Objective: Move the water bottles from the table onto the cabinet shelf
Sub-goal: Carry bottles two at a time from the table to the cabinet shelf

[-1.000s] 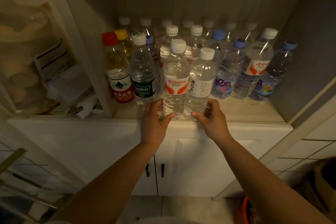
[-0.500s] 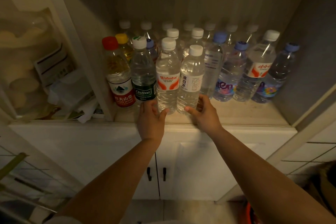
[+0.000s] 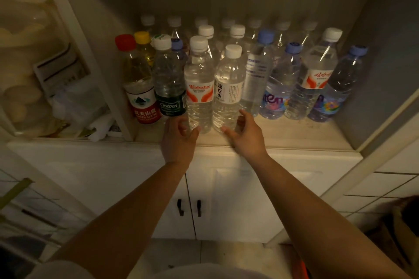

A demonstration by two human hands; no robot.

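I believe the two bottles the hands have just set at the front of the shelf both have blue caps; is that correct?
Not quite: the head view shows the Wahaha bottle and the white-label bottle both with white caps. They do stand at the front of the shelf, by the left hand and right hand.

Two hands [image 3: 179,140], many bottles [image 3: 199,88]
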